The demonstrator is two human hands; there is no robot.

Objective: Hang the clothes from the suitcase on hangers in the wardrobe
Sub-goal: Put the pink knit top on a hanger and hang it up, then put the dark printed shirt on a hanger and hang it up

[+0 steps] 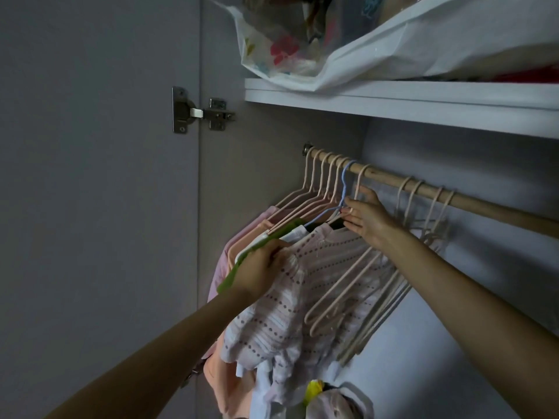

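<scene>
Currently the left hand (260,267) grips the shoulder of the striped garment (302,297), fingers curled round the fabric, while the right hand (367,217) touches the neck of its hanger (361,179) with fingers nearly straight, the hook already over the wardrobe rail (484,198). To finish the step well, the person should probably steady the hook, slide the hanger beside the clothed hangers at the rail's left end, and smooth the garment so it hangs level.

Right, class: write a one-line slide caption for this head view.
Left hand grips the dotted top while the right hand steadies its hanger on the wooden rail.
</scene>
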